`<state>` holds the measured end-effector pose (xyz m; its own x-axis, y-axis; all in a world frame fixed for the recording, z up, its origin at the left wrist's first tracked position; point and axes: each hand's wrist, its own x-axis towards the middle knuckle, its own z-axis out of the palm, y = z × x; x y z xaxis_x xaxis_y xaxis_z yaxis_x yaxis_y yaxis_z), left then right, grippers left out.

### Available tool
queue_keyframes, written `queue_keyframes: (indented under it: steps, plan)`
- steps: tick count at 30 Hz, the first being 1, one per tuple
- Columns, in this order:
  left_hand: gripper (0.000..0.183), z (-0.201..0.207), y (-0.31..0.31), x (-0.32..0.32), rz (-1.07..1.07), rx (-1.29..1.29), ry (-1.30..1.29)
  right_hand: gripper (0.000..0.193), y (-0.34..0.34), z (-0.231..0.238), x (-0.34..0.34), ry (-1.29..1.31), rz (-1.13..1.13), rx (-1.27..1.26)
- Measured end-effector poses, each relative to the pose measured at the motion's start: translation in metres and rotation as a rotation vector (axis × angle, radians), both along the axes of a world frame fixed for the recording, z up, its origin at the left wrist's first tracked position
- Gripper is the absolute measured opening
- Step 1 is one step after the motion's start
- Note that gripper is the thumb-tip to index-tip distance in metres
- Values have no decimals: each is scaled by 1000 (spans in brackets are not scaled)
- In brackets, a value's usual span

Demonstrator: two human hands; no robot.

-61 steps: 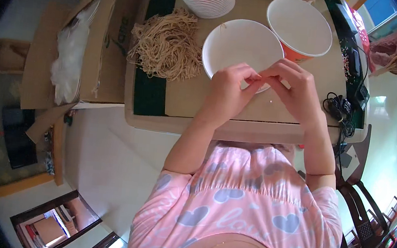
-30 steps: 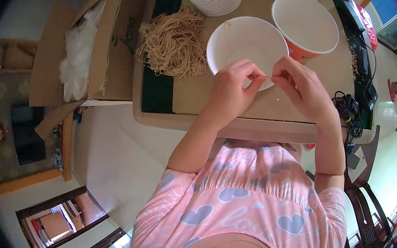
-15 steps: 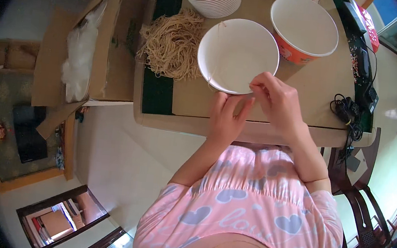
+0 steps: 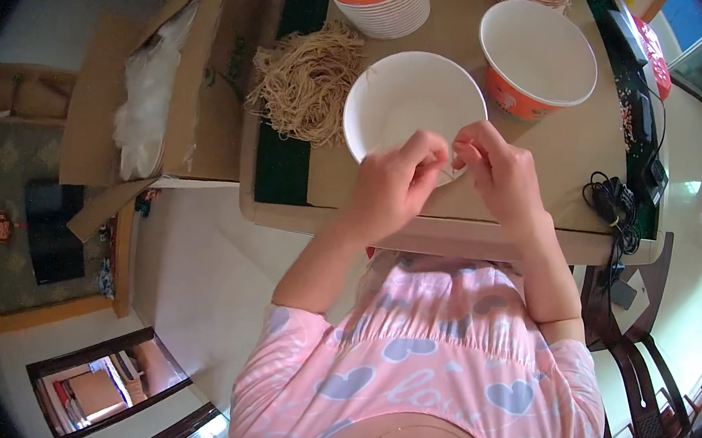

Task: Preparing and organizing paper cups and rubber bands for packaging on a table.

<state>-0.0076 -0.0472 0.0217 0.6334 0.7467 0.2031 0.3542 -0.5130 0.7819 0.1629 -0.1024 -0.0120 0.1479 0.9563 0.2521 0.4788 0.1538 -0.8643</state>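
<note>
In front of me a white-lined paper bucket (image 4: 407,92) stands on the cardboard-covered table. My left hand (image 4: 393,185), slightly blurred, is over its near rim with thumb and fingers pinched together. My right hand (image 4: 497,170) is closed in a pinch at the right side of the same rim. A thin strand of string (image 4: 447,174) faintly shows between the two hands; its ends are hidden by the fingers. Left of the bucket lies a loose heap of tan string (image 4: 310,82).
A second orange-and-white paper bucket (image 4: 539,59) stands at the right. Behind is a stack of nested buckets (image 4: 382,4). Black cables (image 4: 614,200) lie along the table's right edge. An open cardboard box (image 4: 198,83) with white plastic adjoins the left side, and a dark chair (image 4: 651,379) stands lower right.
My left hand has risen from below the near rim to over it, its fingers now curled in a pinch. The right hand stays pinched and has shifted slightly. The bucket sits slightly lower in view.
</note>
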Motion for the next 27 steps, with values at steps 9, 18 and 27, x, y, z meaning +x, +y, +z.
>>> queue_keyframes:
  steps: [9, 18, 27]
  plan:
    - [14, -8, 27, -5, -236, 397, 140, 11, 3, -5, 8, 105, 90, -26]
    - [4, -6, 18, 0, -258, 676, 305, 13, 4, -5, 5, 15, 116, 22]
    - [7, -10, 21, 2, -283, 765, 305, 10, 6, 4, 9, -107, 6, 133]
